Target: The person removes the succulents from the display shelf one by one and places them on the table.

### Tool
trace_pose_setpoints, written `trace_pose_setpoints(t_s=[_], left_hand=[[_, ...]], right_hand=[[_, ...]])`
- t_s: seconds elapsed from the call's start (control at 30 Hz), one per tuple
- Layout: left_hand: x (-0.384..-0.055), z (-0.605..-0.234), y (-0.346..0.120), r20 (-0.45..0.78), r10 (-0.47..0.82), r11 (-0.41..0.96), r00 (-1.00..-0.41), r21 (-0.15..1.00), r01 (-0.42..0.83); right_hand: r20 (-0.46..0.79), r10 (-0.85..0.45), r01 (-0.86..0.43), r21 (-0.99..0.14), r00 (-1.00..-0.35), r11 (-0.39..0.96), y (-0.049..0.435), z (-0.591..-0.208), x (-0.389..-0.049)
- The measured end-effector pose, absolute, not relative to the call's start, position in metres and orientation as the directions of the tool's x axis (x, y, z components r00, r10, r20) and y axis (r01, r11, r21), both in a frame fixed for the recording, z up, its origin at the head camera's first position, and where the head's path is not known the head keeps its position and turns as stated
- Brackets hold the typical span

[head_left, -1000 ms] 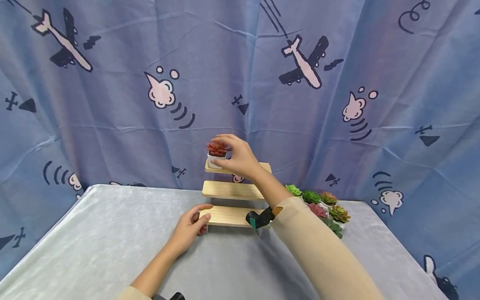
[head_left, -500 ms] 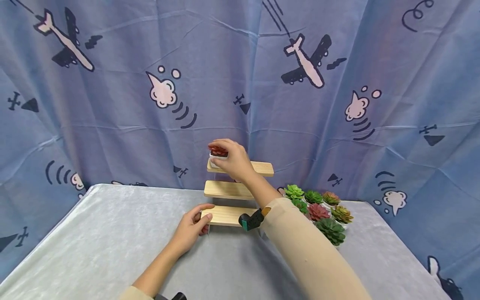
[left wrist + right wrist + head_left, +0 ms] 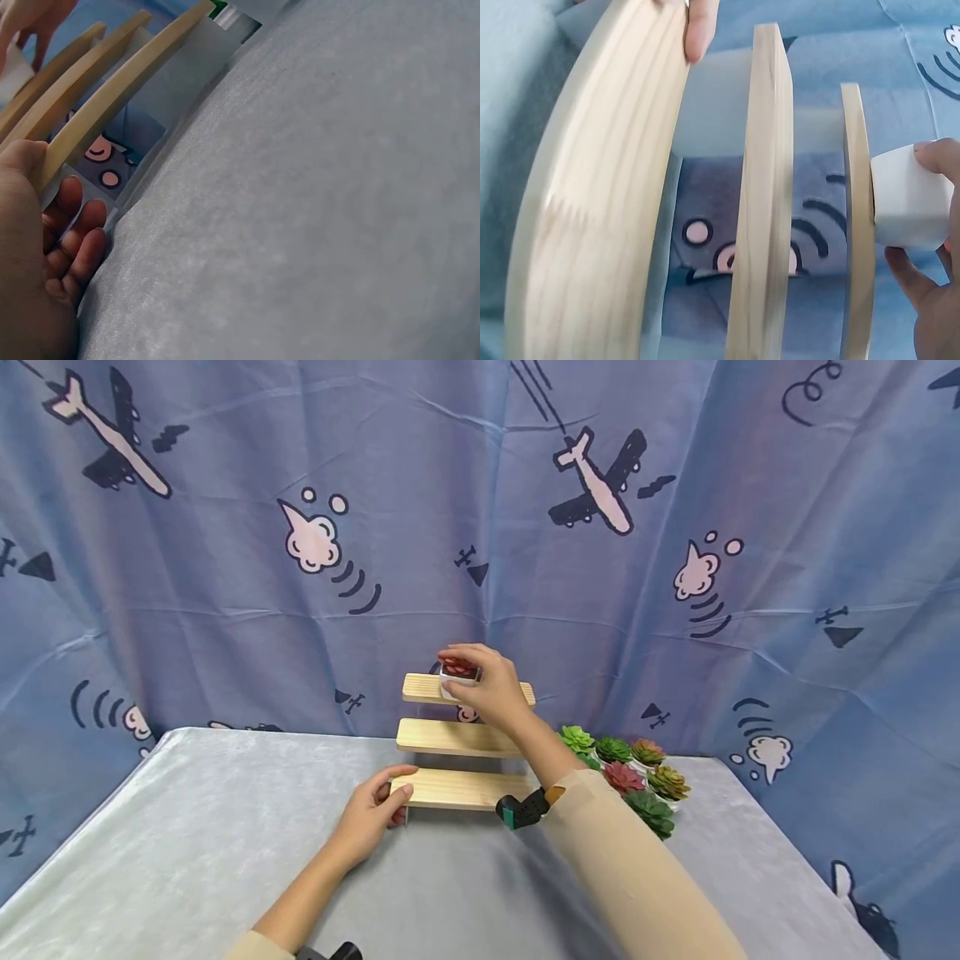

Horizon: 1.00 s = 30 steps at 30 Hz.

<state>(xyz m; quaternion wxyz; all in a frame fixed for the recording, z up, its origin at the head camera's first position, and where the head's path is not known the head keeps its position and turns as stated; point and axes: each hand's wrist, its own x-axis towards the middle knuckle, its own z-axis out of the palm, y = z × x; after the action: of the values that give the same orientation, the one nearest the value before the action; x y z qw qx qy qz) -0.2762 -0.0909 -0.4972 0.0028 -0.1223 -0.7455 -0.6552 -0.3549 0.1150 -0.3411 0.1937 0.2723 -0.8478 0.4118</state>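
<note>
A small red succulent in a white square pot [image 3: 458, 673] stands on the top board of a three-tier wooden shelf [image 3: 457, 737]. My right hand [image 3: 495, 689] grips this pot from the right, thumb in front and fingers over the plant. In the right wrist view the white pot [image 3: 911, 196] touches the top board [image 3: 859, 225]. My left hand [image 3: 371, 806] holds the left end of the bottom board [image 3: 457, 788]. The left wrist view shows the thumb of that hand [image 3: 45, 217] on the board's end and the other fingers curled beneath.
Several potted succulents [image 3: 622, 777], green, red and yellowish, stand grouped on the table right of the shelf, partly behind the right sleeve [image 3: 637, 868]. A pale cloth covers the table [image 3: 225, 827]. Behind it hangs a blue curtain [image 3: 420, 527] printed with planes.
My right hand has shifted the red succulent rightward along the top board, away from its left end. The left hand keeps its place on the bottom board. The head view has swayed slightly.
</note>
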Motion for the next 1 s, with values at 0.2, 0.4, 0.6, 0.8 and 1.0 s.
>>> trace_pose_setpoints(t_s=[0.2,0.4,0.6,0.8,1.0], left_hand=[[-0.276,-0.497,-0.093,0.172,0.175,0.127,-0.969,0.972,0.195],[-0.275,-0.497,-0.093,0.180,0.177,0.129,-0.968,0.970,0.204],[-0.274,-0.496,-0.091,0.182,0.174,0.133,-0.968,0.969,0.206],[-0.274,-0.496,-0.091,0.174,0.179,0.131,-0.968,0.971,0.199],[-0.273,-0.495,-0.091,0.171,0.176,0.131,-0.969,0.972,0.196]], right_hand=[[0.553,-0.288,-0.611,-0.587,-0.782,0.531,0.136,-0.342,-0.351],[0.537,-0.263,-0.581,-0.592,-0.801,0.558,0.159,-0.340,-0.344],[0.525,-0.257,-0.560,-0.573,-0.811,0.599,0.185,-0.338,-0.337],[0.514,-0.220,-0.518,-0.557,-0.829,0.649,0.213,-0.336,-0.326],[0.505,-0.194,-0.484,-0.542,-0.841,0.687,0.243,-0.336,-0.313]])
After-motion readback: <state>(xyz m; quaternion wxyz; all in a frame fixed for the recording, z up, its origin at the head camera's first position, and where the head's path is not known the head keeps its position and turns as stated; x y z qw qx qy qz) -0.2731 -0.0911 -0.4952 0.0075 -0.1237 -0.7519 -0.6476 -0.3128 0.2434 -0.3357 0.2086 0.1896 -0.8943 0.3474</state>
